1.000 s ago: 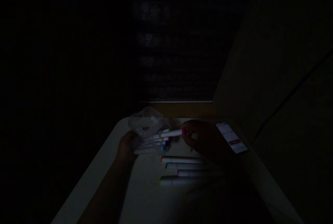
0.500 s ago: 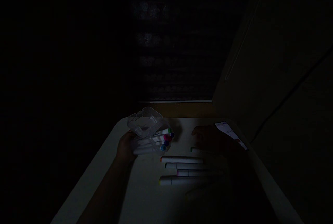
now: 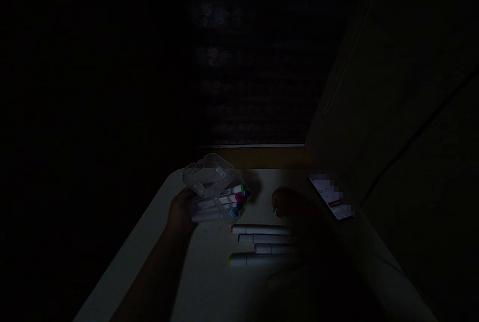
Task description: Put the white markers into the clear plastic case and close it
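Note:
In the dim light, my left hand (image 3: 178, 213) is wrapped round the left side of a clear plastic case (image 3: 205, 182) with its lid raised. Several white markers with green, pink, blue and purple ends lie inside, one of them a light-blue-ended marker (image 3: 234, 211). To the right, my right hand (image 3: 294, 203) is closed at the end of a green-tipped marker (image 3: 275, 210); the rest of that marker is hidden in shadow. Below it lie an orange-ended marker (image 3: 260, 230), a dark-green-ended marker (image 3: 264, 238), a pink-ended marker (image 3: 273, 248) and a yellow-ended marker (image 3: 262, 260), roughly parallel.
The white table (image 3: 209, 282) has a rounded far left corner. A lit phone (image 3: 331, 196) lies near its right edge. Behind stands a dark shutter-like surface (image 3: 247, 87); a wall (image 3: 404, 112) with a dark cable runs along the right.
My right hand has come down and slightly left onto the green-tipped marker and closed on it. More of the phone is uncovered. My left hand and the case have stayed put.

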`<state>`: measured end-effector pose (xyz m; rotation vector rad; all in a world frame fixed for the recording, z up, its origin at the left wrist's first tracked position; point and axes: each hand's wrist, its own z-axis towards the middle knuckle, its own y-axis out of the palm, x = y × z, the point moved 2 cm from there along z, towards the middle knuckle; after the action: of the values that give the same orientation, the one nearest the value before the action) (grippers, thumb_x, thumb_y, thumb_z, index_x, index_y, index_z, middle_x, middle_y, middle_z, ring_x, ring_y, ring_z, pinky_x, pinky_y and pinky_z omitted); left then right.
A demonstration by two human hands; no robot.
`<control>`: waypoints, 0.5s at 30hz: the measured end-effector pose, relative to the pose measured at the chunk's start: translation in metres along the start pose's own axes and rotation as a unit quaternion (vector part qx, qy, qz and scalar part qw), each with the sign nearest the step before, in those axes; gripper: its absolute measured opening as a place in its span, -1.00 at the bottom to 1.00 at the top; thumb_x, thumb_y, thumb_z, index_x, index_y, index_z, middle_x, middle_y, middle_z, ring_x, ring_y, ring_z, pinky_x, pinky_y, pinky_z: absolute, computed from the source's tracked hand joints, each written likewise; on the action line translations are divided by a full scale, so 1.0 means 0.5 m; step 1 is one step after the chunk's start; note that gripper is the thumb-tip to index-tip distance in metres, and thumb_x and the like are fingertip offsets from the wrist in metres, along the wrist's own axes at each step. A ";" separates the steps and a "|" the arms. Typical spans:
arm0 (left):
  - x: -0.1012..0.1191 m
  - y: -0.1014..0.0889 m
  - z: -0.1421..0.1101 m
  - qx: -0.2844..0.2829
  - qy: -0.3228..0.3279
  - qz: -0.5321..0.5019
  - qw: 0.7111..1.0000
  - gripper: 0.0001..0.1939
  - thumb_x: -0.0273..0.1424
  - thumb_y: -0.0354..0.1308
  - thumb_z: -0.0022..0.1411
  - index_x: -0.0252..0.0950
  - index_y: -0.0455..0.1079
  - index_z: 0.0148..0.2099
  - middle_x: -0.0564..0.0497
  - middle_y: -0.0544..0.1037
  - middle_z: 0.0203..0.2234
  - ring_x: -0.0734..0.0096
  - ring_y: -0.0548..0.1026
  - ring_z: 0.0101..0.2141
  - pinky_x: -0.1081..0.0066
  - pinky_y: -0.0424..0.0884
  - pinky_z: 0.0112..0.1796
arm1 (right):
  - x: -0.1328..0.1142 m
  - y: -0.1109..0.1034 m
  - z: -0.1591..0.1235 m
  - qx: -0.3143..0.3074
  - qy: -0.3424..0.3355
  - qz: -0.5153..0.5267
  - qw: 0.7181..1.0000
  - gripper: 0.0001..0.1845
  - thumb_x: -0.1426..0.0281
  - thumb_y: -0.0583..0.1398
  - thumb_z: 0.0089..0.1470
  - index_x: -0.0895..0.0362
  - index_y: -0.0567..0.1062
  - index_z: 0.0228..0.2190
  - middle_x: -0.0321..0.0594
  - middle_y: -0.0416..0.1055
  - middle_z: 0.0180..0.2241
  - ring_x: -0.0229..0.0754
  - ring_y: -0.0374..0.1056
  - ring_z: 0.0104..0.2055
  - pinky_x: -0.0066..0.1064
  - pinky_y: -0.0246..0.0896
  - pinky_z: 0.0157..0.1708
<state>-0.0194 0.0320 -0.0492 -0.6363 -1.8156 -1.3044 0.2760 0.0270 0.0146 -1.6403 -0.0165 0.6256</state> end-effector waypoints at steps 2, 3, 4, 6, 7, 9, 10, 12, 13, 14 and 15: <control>0.005 0.006 -0.006 -0.005 -0.006 -0.002 1.000 -0.79 -0.44 0.18 -0.16 -0.37 0.43 -0.36 -0.06 0.55 -0.48 0.11 0.56 -0.41 0.27 0.50 -0.45 | -0.011 -0.022 -0.002 -0.004 -0.003 0.006 1.000 -0.81 0.57 0.26 -0.24 0.20 0.49 -0.44 -0.23 0.44 -0.42 -0.28 0.32 -0.39 -0.50 0.11 -0.46; 0.008 0.011 -0.010 -0.013 -0.008 -0.003 1.000 -0.79 -0.44 0.18 -0.17 -0.37 0.42 -0.36 -0.06 0.55 -0.47 0.11 0.56 -0.41 0.27 0.50 -0.45 | -0.018 -0.037 -0.007 0.006 -0.008 0.013 1.000 -0.80 0.55 0.23 -0.21 0.19 0.49 -0.41 -0.23 0.44 -0.41 -0.26 0.33 -0.37 -0.49 0.10 -0.45; 0.012 0.015 -0.014 -0.014 -0.006 -0.005 1.000 -0.79 -0.45 0.18 -0.18 -0.37 0.41 -0.37 -0.06 0.55 -0.47 0.11 0.55 -0.41 0.28 0.49 -0.46 | -0.027 -0.052 -0.013 0.018 -0.013 0.019 1.000 -0.79 0.52 0.20 -0.17 0.17 0.49 -0.37 -0.23 0.44 -0.40 -0.25 0.34 -0.36 -0.49 0.11 -0.44; 0.018 0.022 -0.020 -0.015 -0.009 -0.012 1.000 -0.78 -0.47 0.16 -0.19 -0.38 0.41 -0.36 -0.05 0.55 -0.47 0.12 0.55 -0.41 0.30 0.49 -0.46 | -0.045 -0.084 -0.033 0.054 -0.030 0.040 0.997 -0.79 0.46 0.16 -0.09 0.15 0.47 -0.32 -0.25 0.44 -0.38 -0.26 0.35 -0.34 -0.48 0.15 -0.40; 0.019 0.023 -0.021 -0.014 -0.008 -0.015 1.000 -0.77 -0.47 0.16 -0.20 -0.38 0.41 -0.36 -0.05 0.55 -0.47 0.13 0.55 -0.41 0.31 0.49 -0.46 | -0.055 -0.100 -0.045 0.079 -0.047 0.055 0.994 -0.79 0.45 0.15 -0.07 0.15 0.46 -0.31 -0.27 0.44 -0.36 -0.27 0.35 -0.31 -0.48 0.18 -0.36; 0.018 0.020 -0.018 -0.011 -0.003 -0.013 1.000 -0.76 -0.48 0.17 -0.21 -0.39 0.41 -0.36 -0.05 0.54 -0.47 0.13 0.55 -0.40 0.33 0.48 -0.46 | -0.075 -0.131 -0.072 0.170 -0.096 0.100 0.976 -0.83 0.47 0.16 -0.08 0.14 0.45 -0.34 -0.28 0.45 -0.37 -0.28 0.37 -0.32 -0.47 0.22 -0.31; 0.015 0.017 -0.014 -0.010 0.001 -0.011 1.000 -0.75 -0.48 0.17 -0.21 -0.39 0.42 -0.35 -0.05 0.54 -0.47 0.13 0.55 -0.40 0.34 0.48 -0.47 | -0.085 -0.145 -0.087 0.222 -0.121 0.112 0.961 -0.84 0.48 0.16 -0.08 0.14 0.44 -0.35 -0.28 0.45 -0.37 -0.29 0.37 -0.33 -0.47 0.24 -0.30; 0.008 0.007 -0.005 -0.011 0.008 -0.007 1.000 -0.76 -0.47 0.19 -0.19 -0.40 0.43 -0.35 -0.07 0.55 -0.47 0.13 0.55 -0.39 0.35 0.47 -0.47 | -0.105 -0.167 -0.115 0.322 -0.166 0.108 0.926 -0.82 0.48 0.17 -0.05 0.13 0.44 -0.30 -0.27 0.45 -0.36 -0.29 0.38 -0.33 -0.47 0.26 -0.31; 0.005 0.002 -0.001 -0.013 0.011 -0.006 1.000 -0.76 -0.46 0.19 -0.18 -0.40 0.43 -0.35 -0.07 0.55 -0.47 0.12 0.55 -0.39 0.35 0.47 -0.46 | -0.115 -0.176 -0.129 0.366 -0.180 0.095 0.908 -0.79 0.48 0.17 -0.03 0.13 0.44 -0.26 -0.26 0.45 -0.34 -0.29 0.38 -0.32 -0.47 0.27 -0.31; 0.002 -0.002 0.003 -0.015 0.013 -0.004 1.000 -0.77 -0.46 0.20 -0.17 -0.39 0.44 -0.35 -0.08 0.55 -0.47 0.11 0.55 -0.38 0.34 0.47 -0.46 | -0.124 -0.182 -0.141 0.403 -0.190 0.079 0.892 -0.76 0.48 0.16 0.00 0.13 0.43 -0.22 -0.25 0.45 -0.33 -0.29 0.37 -0.31 -0.48 0.28 -0.31; -0.001 -0.005 0.006 -0.016 0.013 -0.004 1.000 -0.78 -0.46 0.19 -0.16 -0.39 0.44 -0.35 -0.08 0.55 -0.47 0.10 0.55 -0.38 0.33 0.48 -0.45 | -0.132 -0.187 -0.152 0.432 -0.194 0.064 0.878 -0.74 0.48 0.15 0.03 0.13 0.43 -0.18 -0.24 0.44 -0.30 -0.29 0.37 -0.30 -0.48 0.29 -0.30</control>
<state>-0.0217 0.0338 -0.0514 -0.6280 -1.7817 -1.3420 0.2822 -0.0493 0.1290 -0.6374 0.0719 0.8938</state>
